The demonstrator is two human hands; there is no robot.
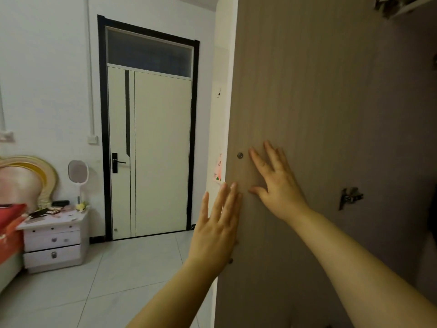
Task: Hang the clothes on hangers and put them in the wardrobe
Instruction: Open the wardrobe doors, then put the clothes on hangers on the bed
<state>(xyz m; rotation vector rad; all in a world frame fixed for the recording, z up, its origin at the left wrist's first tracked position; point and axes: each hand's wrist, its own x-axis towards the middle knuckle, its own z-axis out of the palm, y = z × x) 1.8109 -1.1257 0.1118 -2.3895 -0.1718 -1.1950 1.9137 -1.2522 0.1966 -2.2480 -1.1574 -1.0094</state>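
Observation:
A tall beige wardrobe door (307, 91) fills the right half of the head view, swung open so its inner face shows, with a hinge (350, 197) on it. My right hand (276, 183) lies flat on that inner face, fingers spread and straight, just right of a small round screw (240, 155). My left hand (217, 223) is at the door's free edge, fingers straight and pointing up, touching the edge. No clothes or hangers are in sight.
A white room door with a black frame (151, 150) stands closed ahead. A white nightstand (54, 240) with clutter and a mirror (78, 171) is at the left, beside a bed with red bedding (10, 221). Grey floor tiles (118, 280) stretch between.

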